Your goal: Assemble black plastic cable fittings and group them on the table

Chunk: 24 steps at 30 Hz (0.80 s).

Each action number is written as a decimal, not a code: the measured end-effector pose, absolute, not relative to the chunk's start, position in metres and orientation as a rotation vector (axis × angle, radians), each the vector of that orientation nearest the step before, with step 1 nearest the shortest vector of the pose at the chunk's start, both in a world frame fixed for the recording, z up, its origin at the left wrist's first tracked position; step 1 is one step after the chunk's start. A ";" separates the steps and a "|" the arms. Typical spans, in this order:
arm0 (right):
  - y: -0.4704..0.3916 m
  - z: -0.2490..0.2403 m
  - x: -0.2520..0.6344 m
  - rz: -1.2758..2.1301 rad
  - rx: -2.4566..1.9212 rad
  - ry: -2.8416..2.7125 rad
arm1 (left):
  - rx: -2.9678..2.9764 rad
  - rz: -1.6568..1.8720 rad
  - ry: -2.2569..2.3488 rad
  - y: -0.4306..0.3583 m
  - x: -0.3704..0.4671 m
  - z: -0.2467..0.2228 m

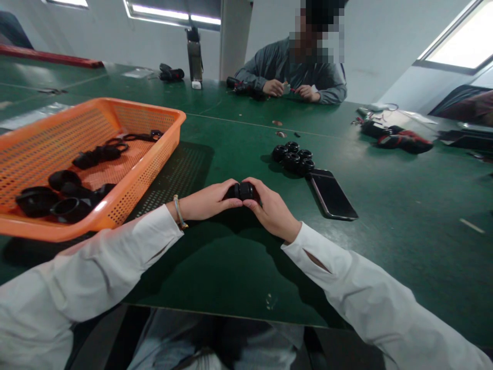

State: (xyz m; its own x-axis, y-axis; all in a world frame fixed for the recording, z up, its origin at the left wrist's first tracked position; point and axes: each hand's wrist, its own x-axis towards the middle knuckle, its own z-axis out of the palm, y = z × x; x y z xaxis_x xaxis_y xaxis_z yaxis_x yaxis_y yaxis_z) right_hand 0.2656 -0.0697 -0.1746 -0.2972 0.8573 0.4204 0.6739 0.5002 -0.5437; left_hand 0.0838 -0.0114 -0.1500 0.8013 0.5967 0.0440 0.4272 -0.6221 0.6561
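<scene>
Both my hands meet over the green table (404, 205), gripping one small black round part (243, 191) between them. My left hand (210, 200) holds its left end, my right hand (269, 208) its right end; fingers cover much of it. Just beyond lies a cluster of several similar black round parts (293, 156). An orange mesh basket (127, 185) at my left holds several black rings and parts (61, 198).
A dark phone (332, 194) lies face up to the right of my hands. Across the table a person in grey works with both hands (287, 90). A bottle (194, 54), red-and-black items (400, 139) and papers sit farther off.
</scene>
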 end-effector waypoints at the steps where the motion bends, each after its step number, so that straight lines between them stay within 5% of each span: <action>1: -0.070 -0.174 0.265 0.357 -1.263 -2.055 | 2.338 0.333 0.762 -0.012 0.084 -0.149; 15: -0.077 -0.164 0.250 0.591 -1.608 -1.812 | 2.555 0.332 0.949 -0.019 0.090 -0.151; 24: -0.075 -0.170 0.255 0.831 -1.323 -1.694 | 2.396 0.536 0.787 -0.012 0.084 -0.156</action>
